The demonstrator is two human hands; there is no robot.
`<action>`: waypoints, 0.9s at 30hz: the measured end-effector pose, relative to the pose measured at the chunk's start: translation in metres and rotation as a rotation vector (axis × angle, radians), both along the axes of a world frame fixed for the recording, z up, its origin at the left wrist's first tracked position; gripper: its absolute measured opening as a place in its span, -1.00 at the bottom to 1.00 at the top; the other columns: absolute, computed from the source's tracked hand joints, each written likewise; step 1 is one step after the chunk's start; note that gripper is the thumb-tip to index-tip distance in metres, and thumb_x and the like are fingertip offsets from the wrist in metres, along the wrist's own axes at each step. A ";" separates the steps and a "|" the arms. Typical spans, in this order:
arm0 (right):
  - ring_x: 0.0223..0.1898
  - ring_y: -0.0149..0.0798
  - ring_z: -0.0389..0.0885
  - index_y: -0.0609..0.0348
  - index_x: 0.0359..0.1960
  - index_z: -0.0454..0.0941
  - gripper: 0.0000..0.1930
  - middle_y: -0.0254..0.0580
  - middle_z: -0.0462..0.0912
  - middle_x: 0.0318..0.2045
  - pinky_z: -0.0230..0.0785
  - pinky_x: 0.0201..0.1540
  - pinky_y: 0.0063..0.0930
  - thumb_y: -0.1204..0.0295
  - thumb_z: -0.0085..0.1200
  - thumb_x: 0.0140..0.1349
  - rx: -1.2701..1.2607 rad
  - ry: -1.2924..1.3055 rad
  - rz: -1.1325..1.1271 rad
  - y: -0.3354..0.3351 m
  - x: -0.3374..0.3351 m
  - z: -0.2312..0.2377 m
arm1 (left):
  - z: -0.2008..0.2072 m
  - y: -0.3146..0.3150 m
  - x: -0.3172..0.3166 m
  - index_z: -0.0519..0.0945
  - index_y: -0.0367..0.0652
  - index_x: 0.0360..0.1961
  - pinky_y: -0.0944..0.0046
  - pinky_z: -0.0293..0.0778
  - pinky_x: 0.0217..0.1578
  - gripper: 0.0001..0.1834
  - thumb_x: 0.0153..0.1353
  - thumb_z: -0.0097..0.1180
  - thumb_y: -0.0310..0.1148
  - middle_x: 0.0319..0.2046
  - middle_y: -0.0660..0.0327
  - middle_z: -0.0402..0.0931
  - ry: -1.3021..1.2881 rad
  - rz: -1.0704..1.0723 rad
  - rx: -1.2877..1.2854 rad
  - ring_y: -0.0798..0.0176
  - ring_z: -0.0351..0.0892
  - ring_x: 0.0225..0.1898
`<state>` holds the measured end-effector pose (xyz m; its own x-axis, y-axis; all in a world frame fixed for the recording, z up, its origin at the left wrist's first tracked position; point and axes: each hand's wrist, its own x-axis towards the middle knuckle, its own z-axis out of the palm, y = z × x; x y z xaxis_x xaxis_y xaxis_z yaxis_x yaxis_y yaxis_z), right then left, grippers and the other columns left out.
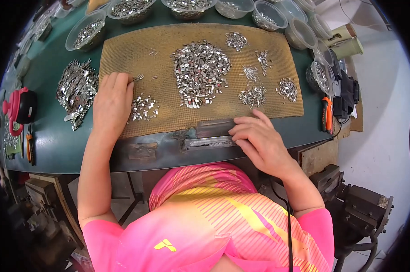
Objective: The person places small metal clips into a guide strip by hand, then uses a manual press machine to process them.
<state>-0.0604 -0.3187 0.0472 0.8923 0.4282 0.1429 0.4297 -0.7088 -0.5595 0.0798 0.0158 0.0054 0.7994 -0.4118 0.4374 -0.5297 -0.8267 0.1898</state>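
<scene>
My left hand (110,105) rests at the left edge of a tan textured mat (162,41), its fingers bent and close together. Small metal pieces (139,77) lie right beside its fingertips, and whatever those fingers hold is hidden. Just below it is a loose scatter of small shiny metal pieces (143,108). My right hand (265,144) is at the right end of a narrow slotted metal bar (208,142) by the table's front edge. Its thumb and forefinger come together there; anything between them is too small to tell. A dark metal block (215,127) sits behind the bar.
A large pile of small metal pieces (200,75) covers the mat's middle, with several smaller piles (287,89) to its right. Linked metal strips (78,88) are heaped at left. Clear plastic bowls (88,31) line the back. Orange-handled pliers (326,114) lie at right.
</scene>
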 end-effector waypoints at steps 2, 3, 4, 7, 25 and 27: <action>0.16 -0.08 0.61 0.08 -0.16 0.56 -0.87 -0.26 0.69 -0.11 0.18 0.40 0.14 0.50 0.21 0.31 0.030 -0.015 -0.023 0.000 -0.007 -0.008 | 0.007 -0.002 -0.007 0.52 -0.21 -0.24 0.01 0.49 -0.17 -0.89 0.27 0.22 -0.51 -0.30 0.07 0.53 0.009 -0.001 -0.045 -0.05 0.55 -0.20; 0.16 -0.07 0.61 0.09 -0.15 0.55 -0.86 -0.26 0.69 -0.10 0.17 0.40 0.15 0.51 0.22 0.30 0.037 -0.036 -0.037 -0.001 -0.010 -0.011 | 0.012 -0.003 -0.012 0.53 -0.23 -0.21 0.02 0.48 -0.18 -0.89 0.28 0.21 -0.52 -0.31 0.06 0.55 0.042 0.005 -0.130 -0.06 0.56 -0.21; 0.17 -0.07 0.61 0.10 -0.15 0.54 -0.85 -0.25 0.69 -0.09 0.17 0.40 0.15 0.52 0.22 0.29 0.042 -0.051 -0.050 0.000 -0.010 -0.014 | 0.014 -0.003 -0.015 0.54 -0.25 -0.19 0.03 0.48 -0.19 -0.89 0.29 0.20 -0.53 -0.31 0.06 0.58 0.081 0.013 -0.215 -0.06 0.57 -0.23; 0.15 -0.07 0.62 0.11 -0.14 0.52 -0.83 -0.25 0.69 -0.09 0.17 0.40 0.15 0.53 0.23 0.27 -0.006 -0.124 -0.058 0.004 -0.010 -0.017 | 0.018 -0.002 -0.020 0.58 -0.28 -0.18 0.09 0.48 -0.22 -0.89 0.29 0.22 -0.55 -0.31 0.07 0.58 0.131 0.013 -0.308 -0.01 0.59 -0.26; 0.07 -0.10 0.70 0.17 -0.11 0.66 -0.78 -0.15 0.74 0.02 0.36 0.29 0.09 0.55 0.28 0.19 -0.053 -0.275 -0.051 0.001 -0.028 -0.028 | 0.021 0.014 -0.023 0.72 -0.27 -0.15 0.32 0.51 -0.23 -0.86 0.27 0.25 -0.59 -0.31 0.18 0.66 0.116 0.055 -0.526 0.28 0.64 -0.29; 0.08 -0.10 0.70 0.16 -0.09 0.67 -0.76 -0.17 0.74 0.03 0.34 0.31 0.11 0.55 0.28 0.19 -0.071 -0.284 -0.029 -0.004 -0.026 -0.027 | 0.023 0.017 -0.022 0.72 -0.27 -0.15 0.29 0.52 -0.21 -0.85 0.26 0.26 -0.59 -0.29 0.16 0.66 0.089 0.038 -0.479 0.22 0.64 -0.27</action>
<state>-0.0861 -0.3224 0.0199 0.8329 0.4208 0.3595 0.5410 -0.7562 -0.3681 0.0575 0.0327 0.0288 0.8531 -0.1504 0.4996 -0.4650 -0.6535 0.5973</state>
